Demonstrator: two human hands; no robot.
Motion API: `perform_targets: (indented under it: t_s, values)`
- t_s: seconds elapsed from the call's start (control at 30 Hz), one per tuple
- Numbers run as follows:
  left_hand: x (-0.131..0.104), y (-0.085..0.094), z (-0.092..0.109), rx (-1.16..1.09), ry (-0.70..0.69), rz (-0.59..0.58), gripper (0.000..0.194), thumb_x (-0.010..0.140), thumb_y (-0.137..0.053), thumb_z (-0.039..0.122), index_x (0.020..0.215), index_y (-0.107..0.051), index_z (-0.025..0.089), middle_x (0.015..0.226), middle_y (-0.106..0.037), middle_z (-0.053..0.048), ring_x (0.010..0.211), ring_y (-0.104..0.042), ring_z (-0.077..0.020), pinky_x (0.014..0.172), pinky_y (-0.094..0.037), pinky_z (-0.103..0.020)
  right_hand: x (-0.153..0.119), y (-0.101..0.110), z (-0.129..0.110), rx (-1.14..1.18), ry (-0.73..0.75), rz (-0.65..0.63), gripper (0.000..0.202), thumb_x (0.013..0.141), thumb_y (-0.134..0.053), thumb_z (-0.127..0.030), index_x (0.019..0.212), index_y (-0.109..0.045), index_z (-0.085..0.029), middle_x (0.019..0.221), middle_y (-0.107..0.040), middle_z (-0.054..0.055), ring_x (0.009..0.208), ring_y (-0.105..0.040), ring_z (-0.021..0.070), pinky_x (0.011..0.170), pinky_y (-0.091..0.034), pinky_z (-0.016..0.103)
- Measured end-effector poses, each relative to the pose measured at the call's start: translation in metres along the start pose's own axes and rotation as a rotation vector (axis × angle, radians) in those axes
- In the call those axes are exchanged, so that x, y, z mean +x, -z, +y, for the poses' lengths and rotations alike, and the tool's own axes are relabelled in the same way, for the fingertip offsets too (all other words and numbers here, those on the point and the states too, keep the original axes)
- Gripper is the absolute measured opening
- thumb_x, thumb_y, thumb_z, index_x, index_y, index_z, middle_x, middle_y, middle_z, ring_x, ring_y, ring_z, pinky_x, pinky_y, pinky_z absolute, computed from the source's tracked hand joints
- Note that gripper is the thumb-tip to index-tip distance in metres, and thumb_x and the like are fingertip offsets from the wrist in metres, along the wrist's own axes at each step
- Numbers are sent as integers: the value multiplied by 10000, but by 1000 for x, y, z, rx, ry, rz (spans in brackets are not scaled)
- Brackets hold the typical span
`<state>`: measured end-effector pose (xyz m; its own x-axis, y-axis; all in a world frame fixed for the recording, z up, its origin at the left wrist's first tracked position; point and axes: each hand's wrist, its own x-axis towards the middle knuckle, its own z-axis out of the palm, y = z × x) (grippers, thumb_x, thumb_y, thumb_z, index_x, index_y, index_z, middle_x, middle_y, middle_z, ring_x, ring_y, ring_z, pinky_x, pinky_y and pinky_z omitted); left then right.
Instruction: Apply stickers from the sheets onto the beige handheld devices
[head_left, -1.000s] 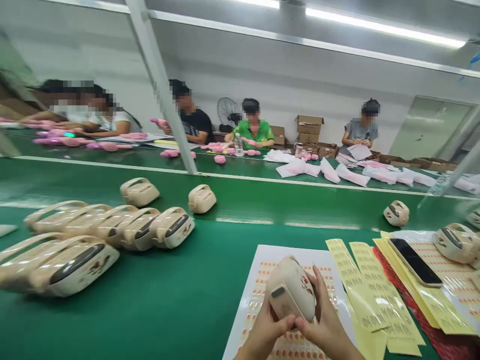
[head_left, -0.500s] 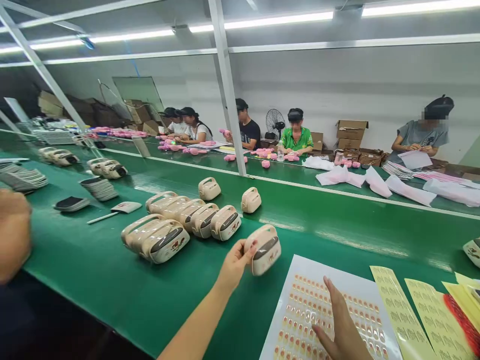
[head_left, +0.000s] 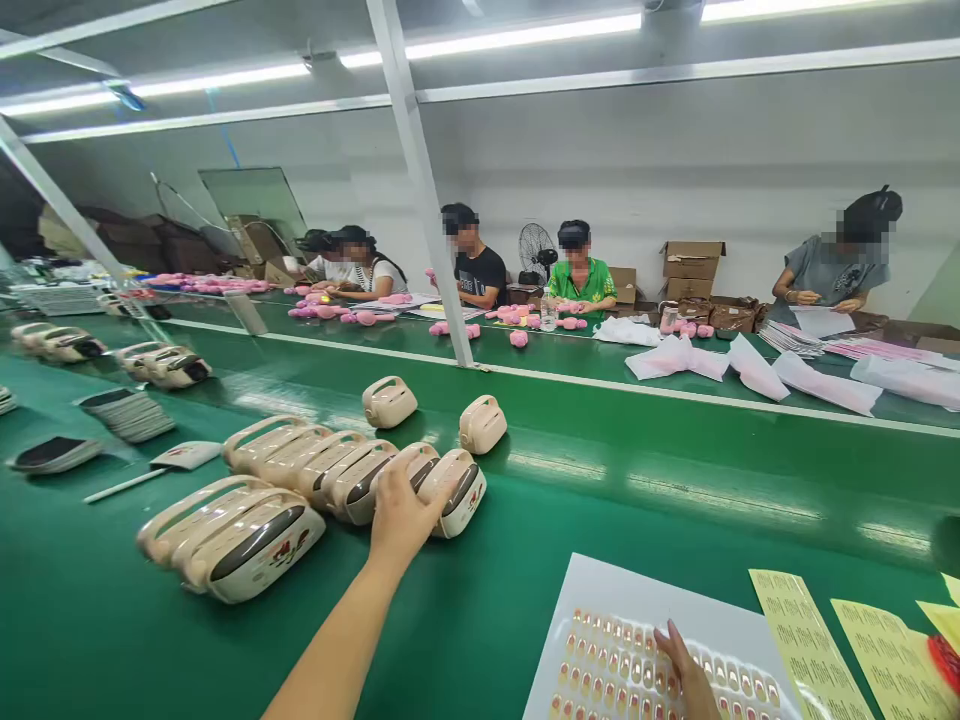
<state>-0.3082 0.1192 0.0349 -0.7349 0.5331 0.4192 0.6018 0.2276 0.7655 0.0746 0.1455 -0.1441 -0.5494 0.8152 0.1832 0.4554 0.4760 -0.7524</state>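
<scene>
My left hand [head_left: 406, 512] is closed round the upper part of a beige, handled plastic case [head_left: 463, 500] with a dark panel and a small printed figure, at the right end of a row of similar cases [head_left: 274, 447]. In front of that row, a group of larger-looking cases [head_left: 262, 550] stands on the green table. At the lower right, my right hand [head_left: 686, 665] is over a white sheet [head_left: 592, 590] with rows of small oval stickers. Its fingers point up and its lower part is cut off by the frame; it holds nothing visible.
Two single cases [head_left: 390, 402] stand behind the row. Yellow label sheets [head_left: 799, 625] lie at the right. Stacked dark-and-white pieces [head_left: 127, 412] and a white stick-handled piece [head_left: 187, 455] lie left. Across the green surface, several people work among pink items [head_left: 322, 310].
The case in my left hand has moved left, from above the sticker sheet to the row's end. My right hand is lower in the picture. The view has shifted, and the hand at the left edge is gone.
</scene>
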Motion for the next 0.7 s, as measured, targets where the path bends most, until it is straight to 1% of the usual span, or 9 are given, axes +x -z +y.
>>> perform_targets:
  t_s: [0.07,0.13,0.23,0.3,0.37,0.47,0.53,0.6,0.7]
  values:
    - [24,-16,17,87,-38,-18,551,706,-642,242,1205,-419,171,1313,-401,-126,1282,-265,-285,1049,-225,-450,2,-2,2,52,-84,-36,698,798,-502,-307,1413,-181,-232,1165,-603,139,1109,-531,310,911,-425,411]
    - [53,-39,34,164,-27,-77,468,746,-625,244,1175,-461,155,1268,-464,-116,1228,-359,-272,1000,-309,-453,2,-3,1,95,-159,-66,703,762,-547,-353,1392,-261,-232,1168,-602,139,1128,-513,316,923,-414,408]
    - [90,-72,49,275,67,-125,351,823,-553,283,1152,-493,176,1233,-499,-88,1081,-501,-260,877,-418,-496,4,-3,-5,159,-263,-95,728,701,-599,-440,1354,-357,-227,1168,-601,143,1145,-495,328,953,-382,414]
    - [102,-85,52,330,125,-154,329,837,-536,296,1141,-502,178,1198,-522,-84,1015,-542,-241,826,-459,-471,5,-2,-9,217,-300,-105,763,659,-617,-500,1331,-401,-209,1164,-602,153,1144,-493,341,979,-347,424]
    - [104,-93,53,365,146,-188,319,838,-535,297,1132,-507,174,1164,-542,-81,976,-562,-226,797,-480,-444,5,0,-14,299,-299,-107,807,636,-608,-554,1323,-414,-179,1161,-599,172,1139,-494,351,992,-321,435]
    - [92,-99,57,378,83,-248,301,840,-533,294,1119,-515,180,1140,-555,-73,950,-574,-215,776,-491,-424,2,3,-20,432,-269,-59,850,642,-576,-594,1342,-373,-157,1177,-583,190,1154,-481,345,991,-312,440]
    - [74,-101,64,355,-23,-294,291,839,-536,294,1107,-522,180,1127,-562,-69,937,-579,-209,770,-494,-418,-3,5,-28,497,-248,31,880,638,-594,-587,1366,-316,-177,1216,-555,179,1188,-450,324,1002,-297,434]
    - [43,-100,74,305,-172,-340,284,843,-529,272,1108,-519,171,1121,-567,-73,939,-580,-210,778,-492,-426,-6,8,-40,569,-248,160,876,655,-607,-565,1379,-269,-205,1256,-520,161,1213,-427,295,1013,-285,417]
    - [-26,-90,90,190,-465,-440,324,833,-468,126,1155,-492,155,1146,-572,-116,1040,-547,-242,859,-464,-435,-2,20,-72,767,-344,316,807,695,-610,-522,1368,-263,-244,1278,-491,144,1193,-450,264,984,-326,398]
